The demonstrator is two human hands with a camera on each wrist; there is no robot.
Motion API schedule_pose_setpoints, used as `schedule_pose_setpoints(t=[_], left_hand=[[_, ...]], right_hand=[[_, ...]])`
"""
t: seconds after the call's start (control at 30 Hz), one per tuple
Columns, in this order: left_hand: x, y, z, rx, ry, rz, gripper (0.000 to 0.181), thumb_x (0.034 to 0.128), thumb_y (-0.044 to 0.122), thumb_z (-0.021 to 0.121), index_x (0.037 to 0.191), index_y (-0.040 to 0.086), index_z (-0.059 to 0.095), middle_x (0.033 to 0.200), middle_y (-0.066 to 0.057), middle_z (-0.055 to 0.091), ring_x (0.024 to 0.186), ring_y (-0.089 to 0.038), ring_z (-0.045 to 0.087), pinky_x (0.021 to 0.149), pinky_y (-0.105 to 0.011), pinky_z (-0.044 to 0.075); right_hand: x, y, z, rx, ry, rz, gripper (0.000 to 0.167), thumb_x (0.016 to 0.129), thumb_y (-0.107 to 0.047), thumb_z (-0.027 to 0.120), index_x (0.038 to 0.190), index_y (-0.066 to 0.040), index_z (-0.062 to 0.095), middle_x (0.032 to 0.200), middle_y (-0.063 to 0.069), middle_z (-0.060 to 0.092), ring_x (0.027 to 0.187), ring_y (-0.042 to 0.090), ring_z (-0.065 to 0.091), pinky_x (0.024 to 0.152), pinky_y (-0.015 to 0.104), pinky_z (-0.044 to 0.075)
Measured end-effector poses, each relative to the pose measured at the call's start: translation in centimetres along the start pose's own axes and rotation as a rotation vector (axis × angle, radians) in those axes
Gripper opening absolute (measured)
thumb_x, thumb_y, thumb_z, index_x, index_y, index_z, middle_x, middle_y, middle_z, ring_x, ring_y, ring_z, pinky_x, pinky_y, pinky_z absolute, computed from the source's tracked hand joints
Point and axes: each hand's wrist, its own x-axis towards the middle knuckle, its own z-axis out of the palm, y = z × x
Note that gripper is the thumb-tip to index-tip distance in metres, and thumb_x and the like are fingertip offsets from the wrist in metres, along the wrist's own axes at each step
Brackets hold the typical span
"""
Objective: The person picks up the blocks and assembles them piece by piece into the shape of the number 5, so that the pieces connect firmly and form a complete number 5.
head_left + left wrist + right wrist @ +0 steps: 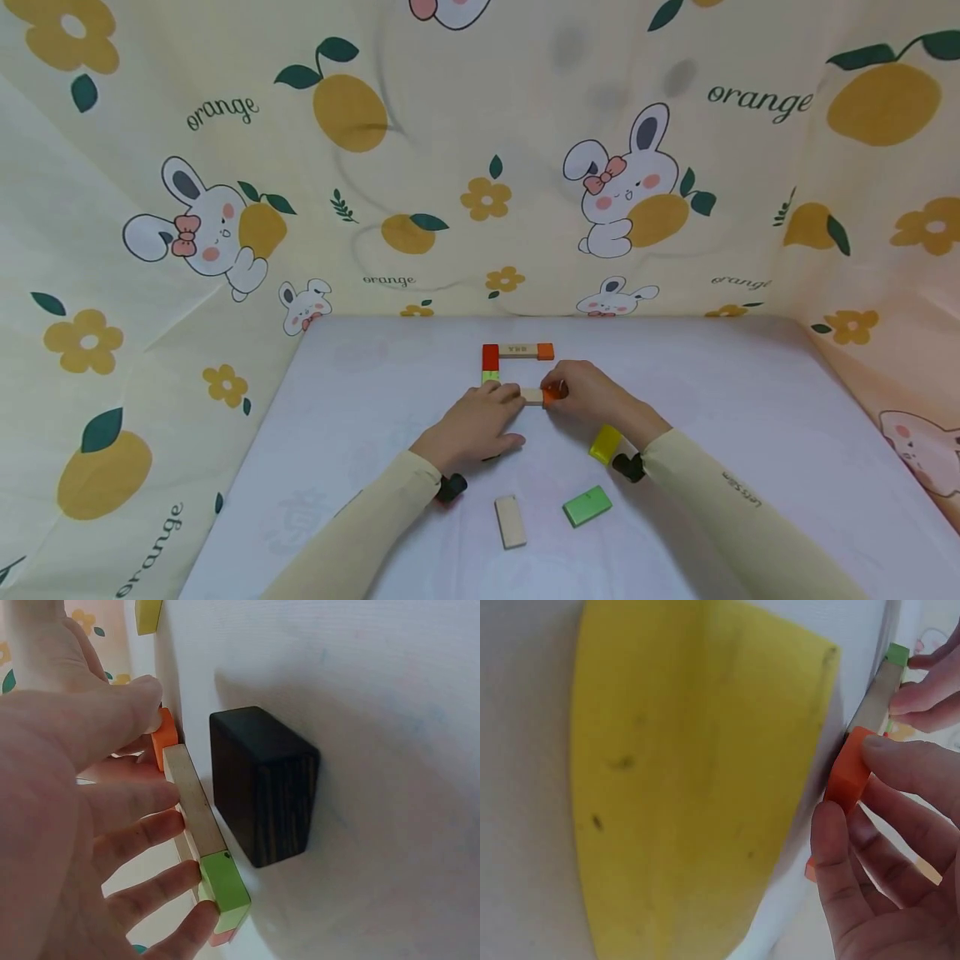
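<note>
While an orange block (848,772) is pinched by the right hand (588,395), a plain block (197,802) and, apparently, a green block (226,883) are touched by the left hand (478,421), fingers spread.

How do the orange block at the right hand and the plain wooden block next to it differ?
The orange block is bright orange; the plain wooden block is pale and wood-toned. The right hand pinches the orange block, while the left hand touches the plain wooden block. Both sit in one row.
</note>
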Motion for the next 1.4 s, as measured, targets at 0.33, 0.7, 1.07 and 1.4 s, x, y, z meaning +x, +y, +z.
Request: schedule_pose_setpoints(t=[0.33, 0.7, 1.07, 1.4], left_hand=[[-0.1, 0.2, -0.2, 0.008, -0.003, -0.004, 0.067, 0.1064, 0.053, 0.065, 0.159, 0.014, 0.056, 0.165, -0.003, 0.047, 0.149, -0.027, 0.044, 0.120, -0.046, 0.042], [0.0, 0.3, -0.1, 0.024, -0.015, -0.008, 0.068, 0.1059, 0.055, 0.065, 0.160, 0.015, 0.055, 0.166, -0.003, 0.047, 0.149, -0.027, 0.043, 0.121, -0.046, 0.041], [0.1, 0.2, 0.1, 0.021, -0.015, -0.016, 0.068, 0.1056, 0.056, 0.065, 0.159, 0.015, 0.055, 0.166, -0.003, 0.047, 0.150, -0.027, 0.042, 0.121, -0.046, 0.041], [0.2, 0.3, 0.1, 0.008, -0.034, -0.031, 0.068, 0.1060, 0.056, 0.064, 0.161, 0.016, 0.054, 0.167, -0.002, 0.045, 0.151, -0.027, 0.041, 0.121, -0.046, 0.040]], right_hand=[[0.1, 0.0, 0.1, -0.016, 0.000, 0.004, 0.033, 0.093, -0.009, 0.088, 0.124, -0.005, 0.078, 0.101, -0.002, 0.069, 0.089, 0.019, 0.058, 0.085, 0.036, 0.056], [-0.1, 0.0, 0.4, 0.000, -0.008, 0.022, 0.034, 0.093, -0.010, 0.088, 0.125, -0.006, 0.077, 0.102, -0.002, 0.068, 0.091, 0.020, 0.058, 0.087, 0.038, 0.056], [-2.2, -0.3, -1.9, 0.016, 0.100, 0.064, 0.033, 0.099, -0.020, 0.079, 0.127, -0.004, 0.076, 0.107, 0.005, 0.071, 0.089, 0.022, 0.062, 0.080, 0.040, 0.056], [-7.5, 0.3, -3.7, -0.045, 0.199, 0.180, 0.042, 0.099, -0.027, 0.079, 0.127, 0.003, 0.074, 0.113, 0.017, 0.073, 0.092, 0.027, 0.063, 0.078, 0.042, 0.057]])
